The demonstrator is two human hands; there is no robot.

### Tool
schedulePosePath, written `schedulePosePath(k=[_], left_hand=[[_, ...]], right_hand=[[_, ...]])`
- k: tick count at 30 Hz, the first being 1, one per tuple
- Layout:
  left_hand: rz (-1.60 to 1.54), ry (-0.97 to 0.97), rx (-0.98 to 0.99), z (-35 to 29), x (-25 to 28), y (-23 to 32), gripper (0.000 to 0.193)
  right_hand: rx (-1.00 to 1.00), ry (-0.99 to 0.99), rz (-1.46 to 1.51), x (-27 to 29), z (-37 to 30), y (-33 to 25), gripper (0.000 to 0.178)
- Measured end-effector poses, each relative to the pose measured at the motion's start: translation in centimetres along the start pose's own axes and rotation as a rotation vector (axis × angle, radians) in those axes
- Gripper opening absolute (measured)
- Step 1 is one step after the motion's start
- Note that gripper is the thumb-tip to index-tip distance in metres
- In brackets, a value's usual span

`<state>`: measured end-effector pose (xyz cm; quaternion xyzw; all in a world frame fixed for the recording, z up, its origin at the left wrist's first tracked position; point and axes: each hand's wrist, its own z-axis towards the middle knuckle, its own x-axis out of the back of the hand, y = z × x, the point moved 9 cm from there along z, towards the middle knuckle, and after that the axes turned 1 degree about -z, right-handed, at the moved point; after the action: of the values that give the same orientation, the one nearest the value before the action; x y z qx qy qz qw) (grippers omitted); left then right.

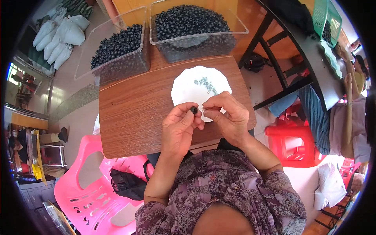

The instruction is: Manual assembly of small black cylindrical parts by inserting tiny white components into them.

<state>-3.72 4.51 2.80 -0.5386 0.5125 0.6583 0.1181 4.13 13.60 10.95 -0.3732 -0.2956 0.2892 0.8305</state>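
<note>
My left hand (181,123) pinches a small black round piece with a hole (194,110) between thumb and fingertips. Close beside it, over the near rim of a white scalloped plate (182,88), my right hand (229,115) has its thumb and forefinger pressed together. What sits in that right pinch is too small to make out. A loose cluster of tiny pale greenish pieces (206,84) lies in the plate. Behind the plate, a clear plastic bin (172,49) is heaped with black round pieces (190,21) like the held one.
A second clear bin (129,64) of black pieces stands left, at the corner of the brown wooden table (129,117). A pink chair (86,196) holding a black bag (127,185) is at my left. At right are a red stool (293,147), a dark table (313,58) and other people.
</note>
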Motion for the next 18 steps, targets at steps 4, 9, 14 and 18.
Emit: schedulePosePath(k=[4,9,14,18], left_hand=[[0.198,0.045,-0.066,-1.9,-0.9,0.2,0.019],[0.31,0.048,-0.122,-3.6,-2.1,-0.5,0.019],[0.311,0.044,-0.151,-4.7,-3.0,-1.2,0.018],[0.246,0.035,-0.103,-5.0,-2.4,-2.1,0.019]], right_hand=[[0.147,0.011,-0.093,0.4,-1.1,-2.4,0.017],[0.238,0.039,-0.123,1.4,-2.6,-3.5,0.017],[0.284,0.024,-0.182,2.0,-3.6,-4.6,0.018],[0.286,0.083,-0.188,2.1,-4.0,-5.0,0.019]])
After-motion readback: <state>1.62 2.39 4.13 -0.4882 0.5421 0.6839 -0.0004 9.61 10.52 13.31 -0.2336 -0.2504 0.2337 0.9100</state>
